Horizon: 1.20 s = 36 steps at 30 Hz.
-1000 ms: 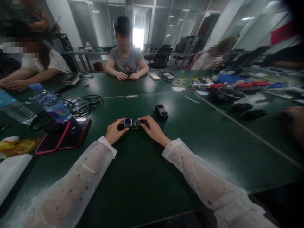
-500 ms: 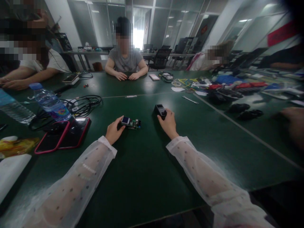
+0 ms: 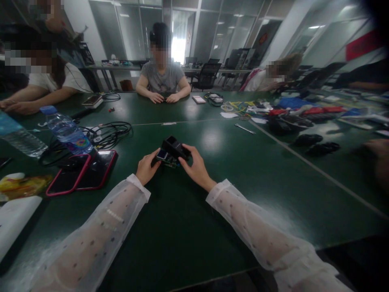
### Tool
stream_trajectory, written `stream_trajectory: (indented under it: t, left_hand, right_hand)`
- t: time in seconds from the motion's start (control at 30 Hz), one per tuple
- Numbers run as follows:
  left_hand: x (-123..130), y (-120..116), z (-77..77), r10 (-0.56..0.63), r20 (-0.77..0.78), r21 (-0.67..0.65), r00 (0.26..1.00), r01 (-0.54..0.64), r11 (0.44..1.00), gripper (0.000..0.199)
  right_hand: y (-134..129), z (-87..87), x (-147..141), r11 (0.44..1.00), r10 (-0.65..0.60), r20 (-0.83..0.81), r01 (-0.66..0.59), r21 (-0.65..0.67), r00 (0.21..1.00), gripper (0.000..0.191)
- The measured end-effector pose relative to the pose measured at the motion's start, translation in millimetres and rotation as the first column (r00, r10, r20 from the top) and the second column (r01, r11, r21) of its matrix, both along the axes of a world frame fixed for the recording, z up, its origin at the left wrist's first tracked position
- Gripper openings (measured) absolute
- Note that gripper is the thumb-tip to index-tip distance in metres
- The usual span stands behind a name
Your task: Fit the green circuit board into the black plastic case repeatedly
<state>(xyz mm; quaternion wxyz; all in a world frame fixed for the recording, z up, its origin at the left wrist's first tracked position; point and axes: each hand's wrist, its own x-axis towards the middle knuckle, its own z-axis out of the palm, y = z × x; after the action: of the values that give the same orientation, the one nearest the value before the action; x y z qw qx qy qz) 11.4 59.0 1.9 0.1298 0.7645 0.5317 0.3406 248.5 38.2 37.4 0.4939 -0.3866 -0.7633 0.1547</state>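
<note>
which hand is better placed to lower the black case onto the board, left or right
Probably the right hand: it holds the case tilted over the board, while the left hand grips the board's screen end.

No words or numbers can be read. The multicoloured label (image 3: 80, 142) on the blue-capped bottle (image 3: 60, 123) at left is too blurred to make out, as is the small red sign (image 3: 263, 38) on the dark far panel (image 3: 261, 50).
</note>
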Motion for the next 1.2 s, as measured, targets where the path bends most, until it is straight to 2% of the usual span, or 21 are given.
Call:
stream_trajectory:
  t: [0.13,0.33,0.5,0.63,0.73,0.83,0.9,1.07,1.2]
  left_hand:
    - [-1,3,-4.0,0.009,-0.034,0.004,0.999,-0.009,1.000,0.042]
    - [0,2,-3.9,0.031,-0.057,-0.011,0.998,-0.032,0.999,0.044]
    - [3,-2,2.0,0.070,-0.095,-0.077,0.993,-0.077,0.994,0.049]
    - [6,-5,7.2,0.073,-0.069,-0.100,0.995,-0.080,0.992,0.071]
    - [8,-9,11.3,0.104,-0.015,-0.138,0.994,-0.106,0.985,0.090]
    - [10,-11,13.7,0.121,0.016,-0.172,0.993,-0.117,0.978,0.095]
    - [10,-11,13.4,0.122,0.035,-0.175,0.992,-0.114,0.978,0.091]
    - [8,-7,10.9,0.134,0.085,-0.191,0.987,-0.116,0.975,0.061]
    - [7,-7,13.3,0.126,0.100,-0.195,0.987,-0.104,0.975,0.052]
  right_hand:
    - [-5,0.3,-7,0.994,0.112,0.057,-0.111,-0.022,0.992,0.043]
    - [1,-5.6,-1,0.992,0.119,0.081,-0.115,-0.053,0.990,0.045]
    - [-3,-1.0,0,0.989,0.148,0.158,-0.143,-0.048,0.976,0.045]
    - [-4,-1.6,0,0.987,0.157,0.184,-0.146,-0.074,0.970,0.046]
    - [0,-7.5,1,0.980,0.167,0.207,-0.138,-0.145,0.964,0.054]
    - [5,-12.5,2,0.967,0.197,0.213,-0.154,-0.203,0.957,0.057]
    - [6,-13.2,2,0.962,0.215,0.205,-0.170,-0.216,0.955,0.056]
    - [2,-8.7,2,0.963,0.241,0.207,-0.208,-0.169,0.948,0.056]
    - [-1,-5.1,1,0.956,0.276,0.209,-0.247,-0.156,0.938,0.050]
